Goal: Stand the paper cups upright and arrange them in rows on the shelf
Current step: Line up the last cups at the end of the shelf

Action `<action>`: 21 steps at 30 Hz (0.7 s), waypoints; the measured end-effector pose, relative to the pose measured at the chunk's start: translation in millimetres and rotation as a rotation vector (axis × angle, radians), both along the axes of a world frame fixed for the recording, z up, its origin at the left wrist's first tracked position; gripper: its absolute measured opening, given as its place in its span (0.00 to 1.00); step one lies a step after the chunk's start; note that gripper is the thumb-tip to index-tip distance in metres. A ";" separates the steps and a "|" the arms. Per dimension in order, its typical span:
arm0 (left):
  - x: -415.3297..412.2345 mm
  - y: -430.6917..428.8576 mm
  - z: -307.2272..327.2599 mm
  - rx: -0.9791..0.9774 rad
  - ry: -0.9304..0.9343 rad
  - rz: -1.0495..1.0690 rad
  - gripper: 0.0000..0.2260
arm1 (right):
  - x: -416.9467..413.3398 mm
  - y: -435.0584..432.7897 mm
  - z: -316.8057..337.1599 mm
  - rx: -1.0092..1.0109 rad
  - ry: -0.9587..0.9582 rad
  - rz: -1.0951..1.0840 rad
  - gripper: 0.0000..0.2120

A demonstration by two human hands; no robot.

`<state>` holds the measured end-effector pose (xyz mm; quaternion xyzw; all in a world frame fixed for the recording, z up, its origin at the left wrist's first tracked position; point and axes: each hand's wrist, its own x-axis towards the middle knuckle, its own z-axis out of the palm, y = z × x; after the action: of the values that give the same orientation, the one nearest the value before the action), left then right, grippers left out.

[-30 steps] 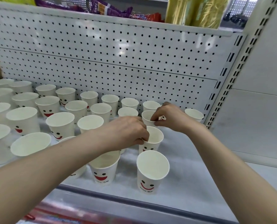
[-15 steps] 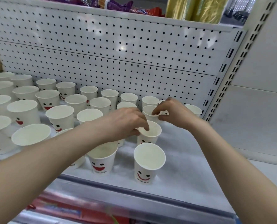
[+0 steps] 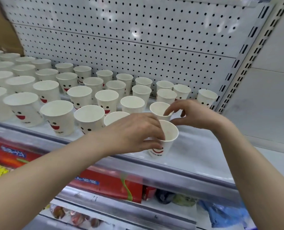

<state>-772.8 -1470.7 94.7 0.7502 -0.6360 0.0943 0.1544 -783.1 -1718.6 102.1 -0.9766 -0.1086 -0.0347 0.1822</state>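
Observation:
Several white paper cups with red smiley faces stand upright in rows on the white shelf [image 3: 197,146]. My left hand [image 3: 134,131] grips the rim of the front-right cup [image 3: 170,135], fingers inside and thumb outside; the cup stands near the shelf's front edge. Just behind it, my right hand [image 3: 194,114] pinches the rim of another upright cup [image 3: 158,107], index finger dipping inside and thumb outside. One cup [image 3: 206,96] stands alone at the back right, against the pegboard.
A white pegboard wall [image 3: 138,47] backs the shelf and a slotted upright [image 3: 237,72] closes its right end. Bare shelf lies to the right of my hands. Below the metal front rail, red packages [image 3: 113,183] and other goods lie on a lower shelf.
My left hand has left the third-row cup and taken hold of the front cup. My right hand has come forward from a back cup to the third-row cup. The view has tilted down.

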 end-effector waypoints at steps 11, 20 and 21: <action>4.1 15.5 2.4 0.048 0.028 0.044 0.08 | -2.4 6.2 2.0 -0.003 0.051 -0.051 0.08; 10.2 16.9 13.3 0.004 -0.020 0.096 0.19 | -8.1 -10.1 28.1 0.142 0.029 -0.108 0.21; 13.5 14.7 18.1 -0.013 -0.032 0.102 0.19 | -5.6 -19.9 31.5 0.161 -0.047 -0.178 0.21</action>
<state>-759.2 -1455.9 112.9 0.7790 -0.5986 0.1181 0.1442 -788.7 -1738.5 133.6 -0.9636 -0.0227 -0.0820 0.2535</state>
